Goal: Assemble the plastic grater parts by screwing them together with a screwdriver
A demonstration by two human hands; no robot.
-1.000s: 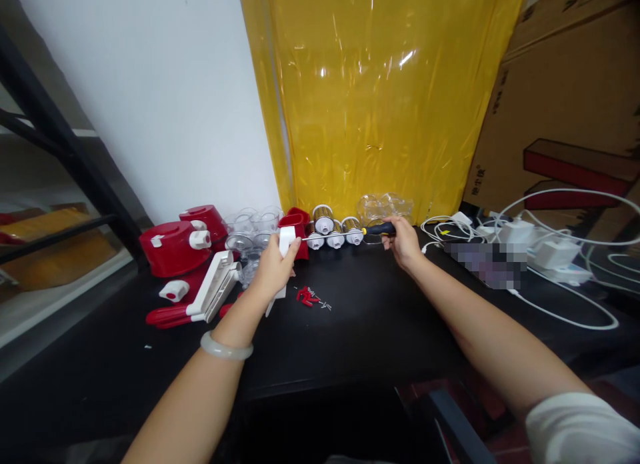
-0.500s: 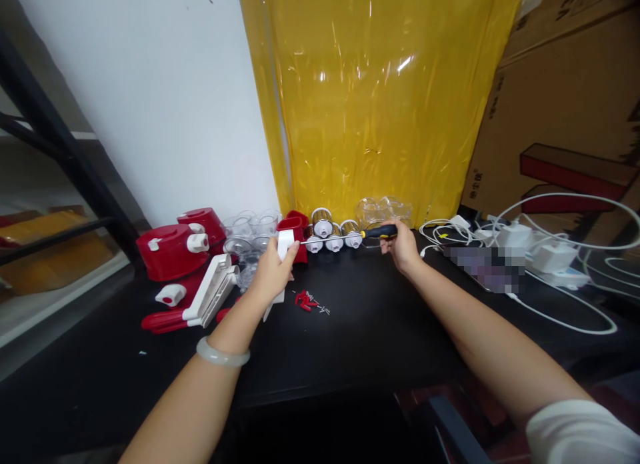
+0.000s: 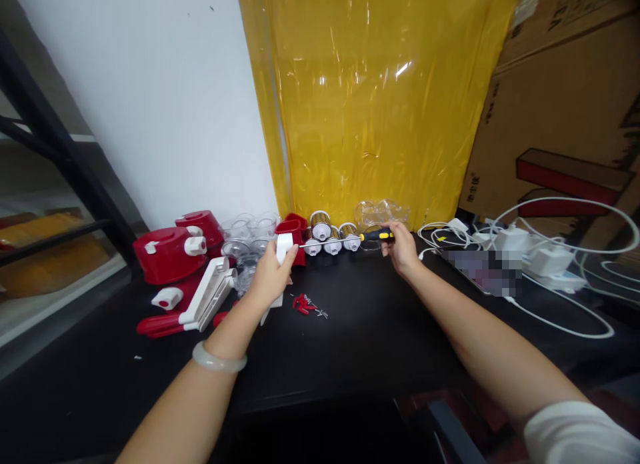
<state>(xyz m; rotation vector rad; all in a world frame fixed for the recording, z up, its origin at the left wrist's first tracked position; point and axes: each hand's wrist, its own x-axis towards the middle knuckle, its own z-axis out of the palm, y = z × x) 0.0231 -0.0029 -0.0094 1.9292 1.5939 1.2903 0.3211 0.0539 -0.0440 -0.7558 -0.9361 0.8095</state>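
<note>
**A:** Which step do we have in hand here?

**B:** We judge it a fastening step. Our left hand (image 3: 270, 277) is closed around a white plastic part (image 3: 283, 251), held upright on the black table (image 3: 370, 331) just in front of a red hopper-like piece (image 3: 290, 232). Our right hand (image 3: 400, 249) is closed on the black-and-yellow handle of a screwdriver (image 3: 350, 238), whose shaft runs level to the left, with its tip at the upper edge of the white part.

**A:** Is the tip seated in a screw?

**B:** We cannot tell; the contact point is too small to resolve. The next move, in our judgement, calls for keeping the shaft in line with the hole and bracing the white part so that it does not turn.

**A:** Where are the fasteners?

**B:** Loose red plugs and screws (image 3: 306, 305) lie on the table just beside our left hand, in no container.

**A:** And the containers?

**B:** Clear cups (image 3: 250, 227) stand behind the white part and appear empty. A red lidded housing (image 3: 165, 254) sits closed at the left; we cannot see its contents. Three drum-shaped cutters (image 3: 330, 229) lie against the yellow sheet (image 3: 380, 97), and a clear wrapper (image 3: 383, 211) rests behind the screwdriver handle. White chargers and cables (image 3: 530, 251) lie well apart at the right.
</note>
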